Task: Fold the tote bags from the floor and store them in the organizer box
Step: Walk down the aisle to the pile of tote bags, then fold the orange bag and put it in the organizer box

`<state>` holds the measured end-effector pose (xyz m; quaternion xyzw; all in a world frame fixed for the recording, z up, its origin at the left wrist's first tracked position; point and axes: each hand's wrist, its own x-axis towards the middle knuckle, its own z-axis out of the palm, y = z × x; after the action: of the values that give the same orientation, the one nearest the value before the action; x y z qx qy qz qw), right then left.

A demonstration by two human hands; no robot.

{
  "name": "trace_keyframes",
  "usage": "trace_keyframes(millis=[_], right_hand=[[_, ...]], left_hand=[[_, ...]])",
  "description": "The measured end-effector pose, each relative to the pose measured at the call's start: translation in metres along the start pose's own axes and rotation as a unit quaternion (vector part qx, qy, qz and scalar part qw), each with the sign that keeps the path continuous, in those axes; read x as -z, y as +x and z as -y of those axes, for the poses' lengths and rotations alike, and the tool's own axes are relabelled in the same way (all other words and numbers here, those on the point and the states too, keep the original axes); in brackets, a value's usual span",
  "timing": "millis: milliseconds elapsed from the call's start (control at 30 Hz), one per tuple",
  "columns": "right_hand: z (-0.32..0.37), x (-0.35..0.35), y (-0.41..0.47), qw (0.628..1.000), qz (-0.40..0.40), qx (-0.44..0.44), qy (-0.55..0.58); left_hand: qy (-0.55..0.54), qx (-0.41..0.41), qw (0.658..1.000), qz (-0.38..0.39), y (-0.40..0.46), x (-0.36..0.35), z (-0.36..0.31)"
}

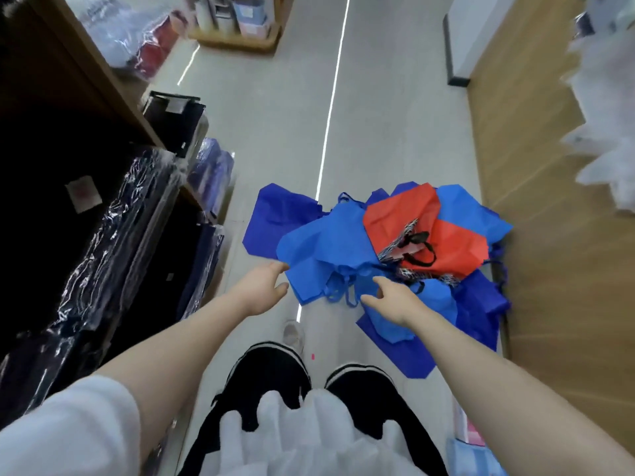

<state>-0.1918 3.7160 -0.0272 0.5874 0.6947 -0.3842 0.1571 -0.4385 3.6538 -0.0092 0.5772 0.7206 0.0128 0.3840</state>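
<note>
Person: white top with a frilled hem and dark trousers fill the bottom of the view, nearest the camera; one pale shoe stands on the floor just short of the pile of bags.
Left hand: reaches toward the near left edge of the pile, fingers spread and loosely extended, holding nothing; fingertips just at the edge of the light blue bag, contact cannot be told.
Right hand: reaches over the near side of the pile, fingers wide and relaxed, holding nothing; it hovers at the tangle of blue handles.
Pile of bags: a loose, crumpled heap of thin fabric tote bags on the floor, unfolded and overlapping.
Light blue bag: on top at the pile's left, creased, its looped handles bunched toward the near edge.
Dark blue bags: spread underneath, showing at the pile's near right and far left.
Red bag: on top at the pile's far right, folded over itself, black handles lying across it beside a patterned black-and-white piece.
Floor: pale grey, a bright white line running away beyond the pile.
Shelves: left of the pile, stacked with dark goods wrapped in shiny plastic.
Wooden panel: right of the pile.
</note>
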Motion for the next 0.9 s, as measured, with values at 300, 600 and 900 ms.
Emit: trace_keyframes(millis=[300,600,900], right_hand=[[-0.018,-0.001,0.149,0.998,0.020,-0.025,0.047],[-0.096,-0.093,0.354,1.000,-0.007,-0.005,0.007],[-0.154,-0.168,0.511,0.978,-0.146,0.078,-0.124]], left_hand=[[-0.049,0.051,0.996,0.059,0.176,-0.027,0.011],[-0.097,0.099,0.989,0.055,0.344,-0.169,0.087],[-0.187,0.084,0.977,-0.063,0.517,-0.278,0.150]])
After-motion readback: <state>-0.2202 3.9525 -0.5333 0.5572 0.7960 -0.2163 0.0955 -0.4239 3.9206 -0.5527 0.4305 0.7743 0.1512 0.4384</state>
